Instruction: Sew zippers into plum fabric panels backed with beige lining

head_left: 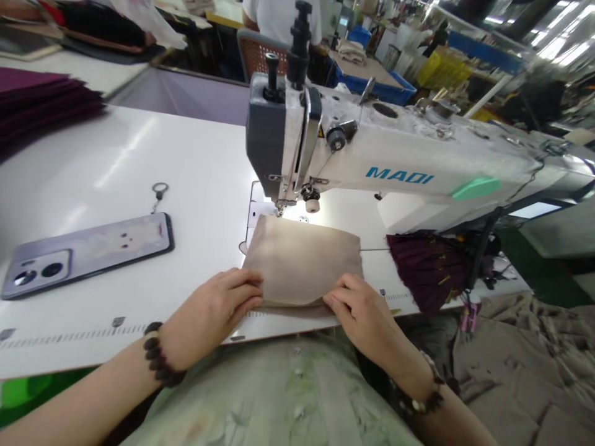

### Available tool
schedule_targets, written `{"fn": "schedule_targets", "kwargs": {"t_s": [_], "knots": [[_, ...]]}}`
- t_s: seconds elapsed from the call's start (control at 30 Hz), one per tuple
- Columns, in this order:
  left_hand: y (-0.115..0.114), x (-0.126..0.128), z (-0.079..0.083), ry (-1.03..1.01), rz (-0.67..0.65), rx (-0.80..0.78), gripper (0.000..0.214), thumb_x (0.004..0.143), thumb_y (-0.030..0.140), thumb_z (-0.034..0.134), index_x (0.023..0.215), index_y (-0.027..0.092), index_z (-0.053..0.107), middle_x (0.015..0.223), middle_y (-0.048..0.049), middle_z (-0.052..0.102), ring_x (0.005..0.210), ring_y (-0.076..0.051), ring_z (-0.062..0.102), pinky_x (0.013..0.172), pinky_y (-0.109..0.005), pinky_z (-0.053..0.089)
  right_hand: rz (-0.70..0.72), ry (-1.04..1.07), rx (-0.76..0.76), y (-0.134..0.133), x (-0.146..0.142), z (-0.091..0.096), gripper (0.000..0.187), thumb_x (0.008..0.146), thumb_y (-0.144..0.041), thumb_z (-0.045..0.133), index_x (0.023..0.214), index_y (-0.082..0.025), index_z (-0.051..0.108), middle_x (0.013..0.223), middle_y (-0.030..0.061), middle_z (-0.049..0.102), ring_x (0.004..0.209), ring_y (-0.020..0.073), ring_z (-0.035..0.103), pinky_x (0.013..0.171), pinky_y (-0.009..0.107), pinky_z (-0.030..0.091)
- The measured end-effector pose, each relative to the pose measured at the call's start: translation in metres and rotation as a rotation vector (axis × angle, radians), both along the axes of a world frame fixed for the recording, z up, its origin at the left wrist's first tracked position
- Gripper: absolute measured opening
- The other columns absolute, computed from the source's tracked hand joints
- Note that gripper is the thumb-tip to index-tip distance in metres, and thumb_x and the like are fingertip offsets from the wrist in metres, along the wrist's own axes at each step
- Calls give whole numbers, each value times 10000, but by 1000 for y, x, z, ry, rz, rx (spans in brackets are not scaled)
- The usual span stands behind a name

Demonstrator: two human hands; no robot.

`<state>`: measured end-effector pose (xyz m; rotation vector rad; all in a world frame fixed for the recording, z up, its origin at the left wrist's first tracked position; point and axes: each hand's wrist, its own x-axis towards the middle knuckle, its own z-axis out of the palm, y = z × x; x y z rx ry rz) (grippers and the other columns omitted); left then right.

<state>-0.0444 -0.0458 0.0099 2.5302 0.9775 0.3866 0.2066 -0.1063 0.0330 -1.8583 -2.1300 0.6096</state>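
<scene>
A beige fabric piece (302, 260) lies on the white table in front of the sewing machine (353, 148). Its far left corner is by the presser foot (279, 209). My left hand (227, 303) pinches the near left corner of the cloth, fingers closed over it. At the near right corner, my right hand (360, 310) grips the edge between thumb and fingers. Along the near side the cloth shows more than one layer. The needle tip is too small to make out.
A phone (93, 251) with a ring strap lies to the left on the table (199, 161). Dark maroon fabric is stacked (41, 105) at far left, and more maroon pieces (427, 266) sit right. Beige cloth (534, 365) is heaped at lower right. A person (283, 21) sits beyond.
</scene>
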Motion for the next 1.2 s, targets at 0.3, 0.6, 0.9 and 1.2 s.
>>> {"fn": "schedule_targets", "kwargs": {"t_s": [0.3, 0.6, 0.9, 1.2], "knots": [[13, -9, -1, -24, 180, -122, 392, 885, 397, 366, 682, 158, 602, 894, -48, 552, 686, -128, 566, 634, -244, 484, -25, -166, -14, 12, 0, -10, 253, 833, -240, 503, 592, -166, 479, 682, -1, 478, 634, 115, 454, 579, 239, 297], [-1, -13, -6, 167, -15, 249, 336, 884, 132, 309, 1127, 178, 537, 1167, -107, 518, 1018, -225, 496, 878, -394, 426, 30, -422, -45, 10, -9, -3, 88, 803, -187, 526, 880, -190, 567, 745, 25, 565, 604, 161, 551, 478, 250, 282], [77, 27, 2, 344, -108, 475, 474, 822, 81, 494, 1223, 334, 478, 1408, -52, 308, 1289, -287, 259, 1032, -535, 211, 520, -382, 193, 41, -19, 7, 452, 824, -149, 429, 1257, -278, 427, 1266, 106, 453, 1148, 277, 432, 930, 537, 330], [87, 41, -7, 300, -187, 394, 314, 888, 141, 396, 1179, 91, 502, 1175, -110, 533, 1076, -209, 465, 976, -342, 349, 443, -283, 119, 65, -24, -17, 439, 900, -351, 350, 1317, -213, 350, 1426, 55, 268, 1293, 235, 252, 1003, 576, 221]]}}
